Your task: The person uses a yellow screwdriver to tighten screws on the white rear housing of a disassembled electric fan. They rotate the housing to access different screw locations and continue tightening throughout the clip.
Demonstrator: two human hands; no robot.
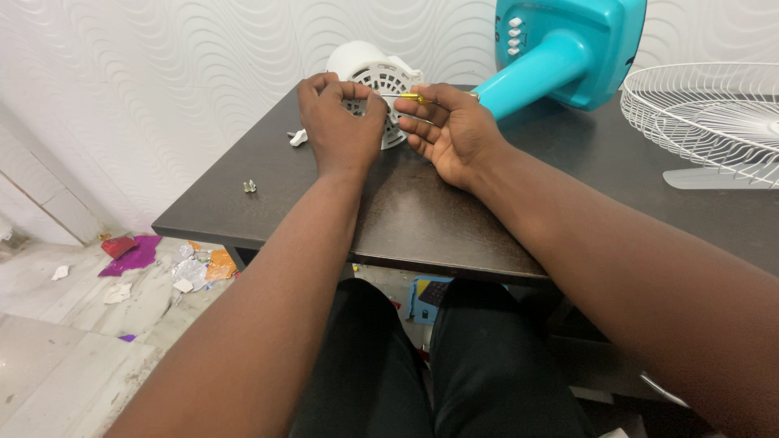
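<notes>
Where hands meet: teal fan base, wire grille, screws.

I see both of my forearms bare to the edge of the picture, no sleeves, watch or bracelet on either wrist, my left hand and right hand ungloved, and plain black trousers covering my legs.

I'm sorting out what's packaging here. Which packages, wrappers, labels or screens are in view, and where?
Foil wrappers: crumpled on the floor left of the table, magenta, orange and silver.
Blue package: on the floor under the table, flat, with dark markings.
No screens or signs show.
</notes>
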